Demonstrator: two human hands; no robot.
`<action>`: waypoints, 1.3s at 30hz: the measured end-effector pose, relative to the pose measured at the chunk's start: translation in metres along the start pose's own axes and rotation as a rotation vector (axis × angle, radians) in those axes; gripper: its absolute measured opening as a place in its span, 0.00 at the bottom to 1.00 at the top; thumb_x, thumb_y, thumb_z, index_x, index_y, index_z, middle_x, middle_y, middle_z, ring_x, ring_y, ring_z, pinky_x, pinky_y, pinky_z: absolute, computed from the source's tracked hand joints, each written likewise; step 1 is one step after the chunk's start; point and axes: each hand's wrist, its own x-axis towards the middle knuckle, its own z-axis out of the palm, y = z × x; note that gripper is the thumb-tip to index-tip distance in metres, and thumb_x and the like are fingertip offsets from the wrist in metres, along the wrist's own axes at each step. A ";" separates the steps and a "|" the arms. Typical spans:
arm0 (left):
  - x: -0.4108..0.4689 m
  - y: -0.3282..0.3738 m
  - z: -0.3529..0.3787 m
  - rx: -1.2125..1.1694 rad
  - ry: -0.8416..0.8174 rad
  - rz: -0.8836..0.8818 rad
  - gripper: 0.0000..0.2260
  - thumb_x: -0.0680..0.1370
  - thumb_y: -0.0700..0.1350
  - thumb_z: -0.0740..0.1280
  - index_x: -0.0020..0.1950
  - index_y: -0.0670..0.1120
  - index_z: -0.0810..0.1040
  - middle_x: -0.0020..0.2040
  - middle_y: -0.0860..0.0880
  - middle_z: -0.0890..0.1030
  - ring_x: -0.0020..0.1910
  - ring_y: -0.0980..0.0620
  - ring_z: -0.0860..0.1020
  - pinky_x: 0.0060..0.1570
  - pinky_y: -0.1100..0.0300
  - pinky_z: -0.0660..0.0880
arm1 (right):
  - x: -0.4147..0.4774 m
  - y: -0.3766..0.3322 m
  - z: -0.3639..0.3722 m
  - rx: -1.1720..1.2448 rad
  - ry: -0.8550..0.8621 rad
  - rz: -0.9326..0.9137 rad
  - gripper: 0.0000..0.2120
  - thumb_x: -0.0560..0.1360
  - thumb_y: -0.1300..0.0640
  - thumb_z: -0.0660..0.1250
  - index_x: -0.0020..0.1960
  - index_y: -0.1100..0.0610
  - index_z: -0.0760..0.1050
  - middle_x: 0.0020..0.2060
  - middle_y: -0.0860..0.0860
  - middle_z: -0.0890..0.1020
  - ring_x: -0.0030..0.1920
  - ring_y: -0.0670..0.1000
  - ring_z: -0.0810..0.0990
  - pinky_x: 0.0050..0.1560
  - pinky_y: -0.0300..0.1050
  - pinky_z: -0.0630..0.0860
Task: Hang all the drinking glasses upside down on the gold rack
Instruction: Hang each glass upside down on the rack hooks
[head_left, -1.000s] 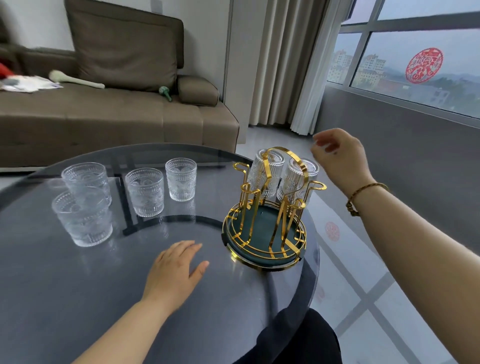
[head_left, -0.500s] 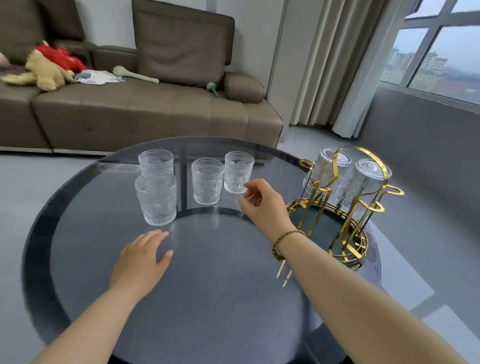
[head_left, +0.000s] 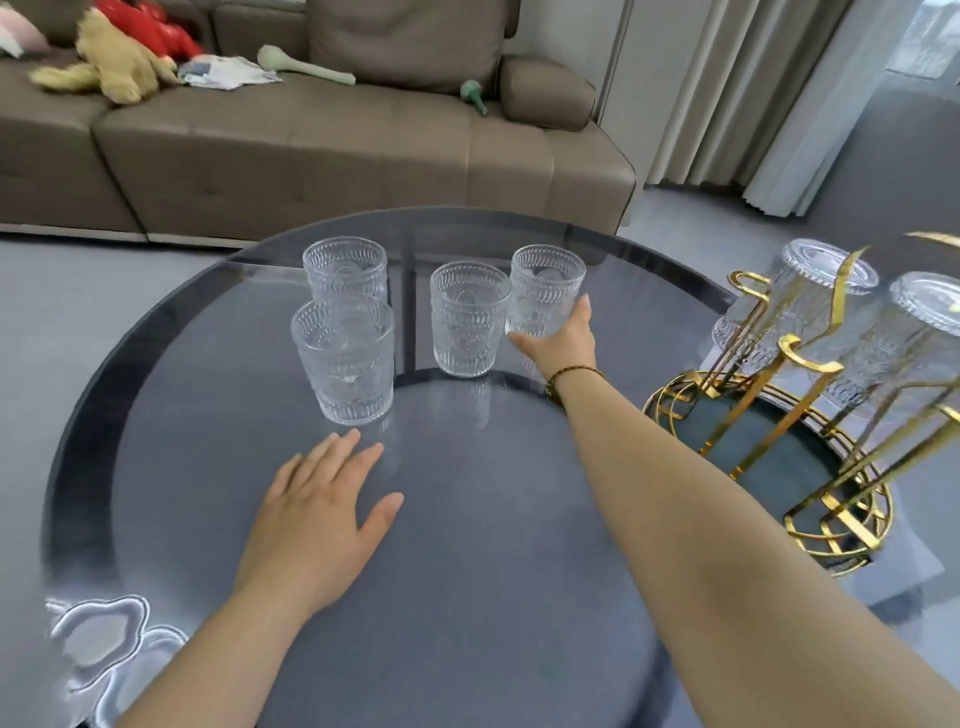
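Note:
Several clear ribbed glasses stand upright on the round dark glass table (head_left: 467, 597). My right hand (head_left: 563, 340) is wrapped around the rightmost glass (head_left: 545, 288) near its base. To its left stand a middle glass (head_left: 467, 317), a near left glass (head_left: 345, 358) and a far left glass (head_left: 345, 267). My left hand (head_left: 322, 514) lies flat on the table with fingers spread, just in front of the near left glass. The gold rack (head_left: 779, 431) with a dark green base stands at the table's right edge and carries two upside-down glasses (head_left: 810, 291).
A brown sofa (head_left: 322, 145) with plush toys and papers stands behind the table. Curtains (head_left: 753, 98) hang at the back right. Grey floor surrounds the table.
My right hand moved from near the rack leftward across the table and closed around the rightmost glass. The view swung left and down. My left hand stayed flat on the table.

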 end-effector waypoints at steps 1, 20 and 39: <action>0.000 -0.001 0.000 -0.006 0.003 -0.004 0.24 0.76 0.59 0.51 0.71 0.55 0.54 0.75 0.54 0.52 0.74 0.57 0.48 0.71 0.58 0.43 | 0.004 -0.001 0.003 0.008 0.010 0.000 0.49 0.65 0.52 0.72 0.71 0.55 0.41 0.70 0.57 0.63 0.69 0.58 0.62 0.68 0.55 0.62; 0.002 0.004 -0.004 -0.017 -0.010 -0.015 0.23 0.77 0.57 0.53 0.70 0.52 0.57 0.75 0.51 0.55 0.74 0.53 0.51 0.72 0.56 0.45 | -0.041 0.009 -0.026 0.159 0.083 -0.112 0.37 0.66 0.53 0.70 0.66 0.57 0.53 0.59 0.52 0.65 0.56 0.50 0.64 0.53 0.41 0.62; -0.021 0.108 0.000 -0.286 -0.143 0.312 0.19 0.79 0.48 0.55 0.69 0.51 0.60 0.73 0.51 0.61 0.72 0.54 0.57 0.71 0.59 0.47 | -0.211 -0.015 -0.233 0.056 -0.263 -0.358 0.26 0.55 0.51 0.72 0.49 0.43 0.64 0.48 0.41 0.73 0.42 0.29 0.76 0.40 0.23 0.71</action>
